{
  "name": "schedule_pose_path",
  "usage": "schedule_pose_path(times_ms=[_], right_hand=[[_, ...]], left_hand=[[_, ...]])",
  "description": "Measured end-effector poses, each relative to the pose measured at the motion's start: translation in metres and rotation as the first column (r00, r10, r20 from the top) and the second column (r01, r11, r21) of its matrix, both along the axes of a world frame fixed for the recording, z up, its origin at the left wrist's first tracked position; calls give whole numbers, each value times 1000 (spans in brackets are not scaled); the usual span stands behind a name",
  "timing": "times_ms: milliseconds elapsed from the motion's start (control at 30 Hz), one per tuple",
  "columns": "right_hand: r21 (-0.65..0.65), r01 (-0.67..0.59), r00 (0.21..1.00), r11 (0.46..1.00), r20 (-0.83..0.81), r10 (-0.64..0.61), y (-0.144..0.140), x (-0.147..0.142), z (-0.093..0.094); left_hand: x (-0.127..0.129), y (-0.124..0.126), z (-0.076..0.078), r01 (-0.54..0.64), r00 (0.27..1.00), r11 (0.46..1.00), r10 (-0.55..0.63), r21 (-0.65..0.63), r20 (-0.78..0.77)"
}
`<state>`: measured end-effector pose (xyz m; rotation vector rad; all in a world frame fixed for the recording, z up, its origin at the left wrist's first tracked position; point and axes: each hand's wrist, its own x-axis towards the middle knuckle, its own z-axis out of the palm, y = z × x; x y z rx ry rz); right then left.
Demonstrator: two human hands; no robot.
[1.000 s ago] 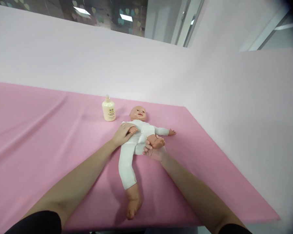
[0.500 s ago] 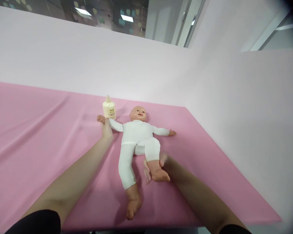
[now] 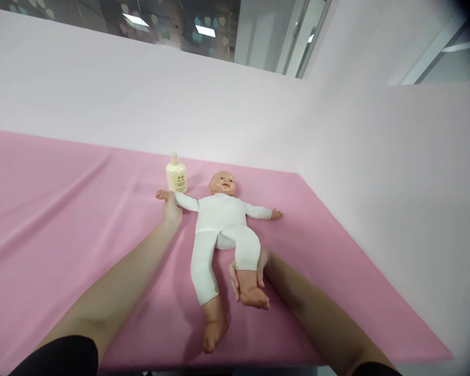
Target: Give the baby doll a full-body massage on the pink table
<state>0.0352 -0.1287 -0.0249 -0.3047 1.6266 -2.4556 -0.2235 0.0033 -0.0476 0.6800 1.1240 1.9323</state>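
Observation:
A baby doll (image 3: pixel 220 214) in a white cloth suit lies on its back, its head away from me and its feet toward me. My left hand (image 3: pixel 173 208) is closed around the doll's wrist on the left, with the doll's small hand sticking out past my grip. My right hand (image 3: pixel 263 265) cups the doll's lower leg on the right from beneath, fingers on one side and thumb on the other. That leg is bent and raised off the surface. The other leg lies stretched out. A bottle (image 3: pixel 176 176) of pale yellow liquid stands just behind my left hand.
A pink cloth (image 3: pixel 62 209) with some creases covers the table. White walls (image 3: pixel 141 99) rise behind it and along the right. Above the back wall is a window (image 3: pixel 172 26) with heart-shaped decorations and light reflections.
The doll's raised leg has straightened a little, its foot coming lower and nearer to me. My right hand moved with it. My left hand keeps its hold on the wrist.

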Motion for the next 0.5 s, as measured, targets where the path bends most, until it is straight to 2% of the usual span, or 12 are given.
schedule_pose_path(times_ms=[33, 67, 100, 200, 300, 367, 433, 500], right_hand=[[16, -98, 995, 995, -23, 99, 2, 1, -4], [7, -117, 992, 993, -55, 118, 5, 2, -9], [-18, -88, 993, 996, -79, 86, 7, 4, -14], [-170, 95, 981, 981, -153, -121, 11, 9, -29], [-341, 243, 917, 908, -223, -330, 12, 13, -35], [-418, 373, 859, 828, -181, -478, 10, 15, -32], [-458, 521, 785, 720, -75, -615, 8, 17, -25], [-478, 627, 711, 615, 28, -703, 5, 17, -15]], left_hand=[[2, -4, 4, 18, 1000, 1000, -18, 6, 11], [5, -8, 7, 38, 999, 999, -38, 20, 8], [7, -11, 11, 58, 998, 997, -58, 43, -7], [15, -21, 20, 121, 981, 981, -94, 153, -170], [21, -30, 28, 248, 890, 947, -138, 206, -435], [25, -36, 33, 367, 755, 908, -165, 202, -634], [28, -42, 36, 495, 558, 851, -160, 173, -814], [31, -48, 37, 600, 356, 791, -127, 122, -926]])
